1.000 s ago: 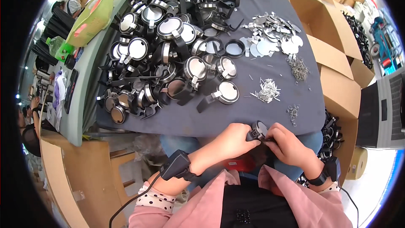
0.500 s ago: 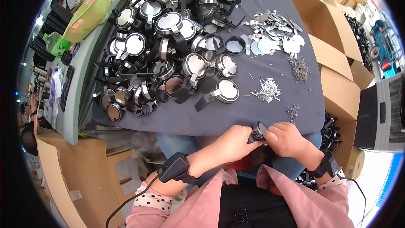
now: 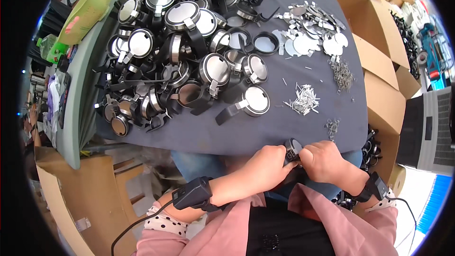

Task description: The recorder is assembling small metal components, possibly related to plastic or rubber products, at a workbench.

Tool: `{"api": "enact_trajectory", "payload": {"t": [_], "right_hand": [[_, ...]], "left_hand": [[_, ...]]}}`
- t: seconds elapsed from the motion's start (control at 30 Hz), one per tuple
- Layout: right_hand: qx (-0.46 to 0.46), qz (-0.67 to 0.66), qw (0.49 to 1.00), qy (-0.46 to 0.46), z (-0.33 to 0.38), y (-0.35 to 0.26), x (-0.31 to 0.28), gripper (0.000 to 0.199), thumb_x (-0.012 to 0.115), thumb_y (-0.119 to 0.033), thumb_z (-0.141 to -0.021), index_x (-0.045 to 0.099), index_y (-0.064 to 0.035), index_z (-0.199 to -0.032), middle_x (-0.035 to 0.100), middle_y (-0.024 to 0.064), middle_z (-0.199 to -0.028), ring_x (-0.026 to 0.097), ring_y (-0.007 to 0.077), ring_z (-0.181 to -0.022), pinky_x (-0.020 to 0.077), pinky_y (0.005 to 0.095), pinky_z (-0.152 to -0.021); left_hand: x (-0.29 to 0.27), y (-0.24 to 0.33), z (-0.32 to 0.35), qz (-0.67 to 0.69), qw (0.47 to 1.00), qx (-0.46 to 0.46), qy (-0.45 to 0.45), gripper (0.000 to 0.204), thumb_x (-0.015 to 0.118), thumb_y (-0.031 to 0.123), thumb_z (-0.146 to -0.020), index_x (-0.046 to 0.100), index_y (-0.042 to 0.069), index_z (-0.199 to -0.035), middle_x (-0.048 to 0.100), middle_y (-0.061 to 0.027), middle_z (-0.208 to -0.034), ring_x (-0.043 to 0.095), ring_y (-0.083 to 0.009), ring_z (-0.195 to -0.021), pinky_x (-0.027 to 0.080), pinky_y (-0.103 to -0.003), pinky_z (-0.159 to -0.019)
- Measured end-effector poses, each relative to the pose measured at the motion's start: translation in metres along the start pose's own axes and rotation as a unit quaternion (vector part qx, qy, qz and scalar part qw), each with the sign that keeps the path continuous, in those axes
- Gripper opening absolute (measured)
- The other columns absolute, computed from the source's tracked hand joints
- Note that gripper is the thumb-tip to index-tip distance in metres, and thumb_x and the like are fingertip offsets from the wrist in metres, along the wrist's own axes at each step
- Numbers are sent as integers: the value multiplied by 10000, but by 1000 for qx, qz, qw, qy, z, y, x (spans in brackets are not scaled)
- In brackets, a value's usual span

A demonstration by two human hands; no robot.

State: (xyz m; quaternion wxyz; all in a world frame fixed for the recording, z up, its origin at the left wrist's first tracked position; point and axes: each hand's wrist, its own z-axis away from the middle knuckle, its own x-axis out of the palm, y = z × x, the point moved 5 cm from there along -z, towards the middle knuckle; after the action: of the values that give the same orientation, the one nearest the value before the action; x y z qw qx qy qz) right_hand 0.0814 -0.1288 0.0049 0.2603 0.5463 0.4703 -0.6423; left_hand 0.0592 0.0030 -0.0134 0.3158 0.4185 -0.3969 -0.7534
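At the near edge of the table, my left hand point(image 3: 273, 162) is closed around a black round lid point(image 3: 294, 148) with a grey disc face. My right hand point(image 3: 323, 160) is curled against its right side, thumb and fingers closed on it; its fingertips are partly hidden. On the table, nearest my hands, lie a small heap of silver pins point(image 3: 304, 99) and a small cluster of wire springs point(image 3: 332, 128). Similar finished-looking lids with silver discs and black handles point(image 3: 215, 69) form a large pile at the left. One such lid point(image 3: 256, 100) lies at the pile's near right.
Flat silver discs with tabs point(image 3: 305, 42) are heaped at the far right, with more springs point(image 3: 342, 76) beside them. Open cardboard boxes point(image 3: 379, 52) stand along the right edge. A yellow-green basket point(image 3: 87, 12) sits on the side table at the left. Another cardboard box point(image 3: 85, 194) is at lower left.
Both hands still grip the lid near the table edge, with the right wrist and fingers shifted slightly. The view has moved a little, shifting the table and pile in the picture.
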Motion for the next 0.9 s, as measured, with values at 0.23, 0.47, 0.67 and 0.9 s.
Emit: {"api": "enact_trajectory", "payload": {"t": [0.23, 0.47, 0.67, 0.9], "right_hand": [[28, -12, 1000, -8, 0, 0, 2, 221, 626, -109, -679, 413, -71, -722, 491, 50, -594, 548, 241, -512, 428, 362, -453], [27, -126, 991, 44, 1, 8, -8, 122, 581, -95, -807, 472, -43, -797, 556, 90, -651, 584, 293, -583, 447, 380, -514], [433, -198, 787, 393, 159, 100, -36, 145, 505, -113, -911, 563, -9, -994, 608, 165, -768, 601, 312, -681, 466, 374, -629], [736, 27, 606, 300, 430, 174, 151, 280, 590, -200, -815, 583, 28, -978, 619, 272, -915, 591, 434, -904, 466, 458, -785]], "left_hand": [[6, 2, 2, -43, 998, -29, 24, 330, 633, 236, -860, 569, -82, -796, 608, -275, -700, 613, -429, -662, 494, -431, -597], [2, -5, 6, 115, 987, -87, -68, 317, 661, 250, -858, 598, -61, -850, 609, -104, -590, 618, -143, -533, 463, -298, -492], [-30, -14, 6, -118, 983, 45, 136, 368, 723, 262, -800, 621, -58, -953, 639, -148, -680, 644, -171, -601, 489, -311, -544], [-63, -70, -1, -168, 936, 46, 307, 308, 762, 159, -737, 611, -37, -919, 644, -193, -807, 628, -300, -718, 483, -353, -663]]}}
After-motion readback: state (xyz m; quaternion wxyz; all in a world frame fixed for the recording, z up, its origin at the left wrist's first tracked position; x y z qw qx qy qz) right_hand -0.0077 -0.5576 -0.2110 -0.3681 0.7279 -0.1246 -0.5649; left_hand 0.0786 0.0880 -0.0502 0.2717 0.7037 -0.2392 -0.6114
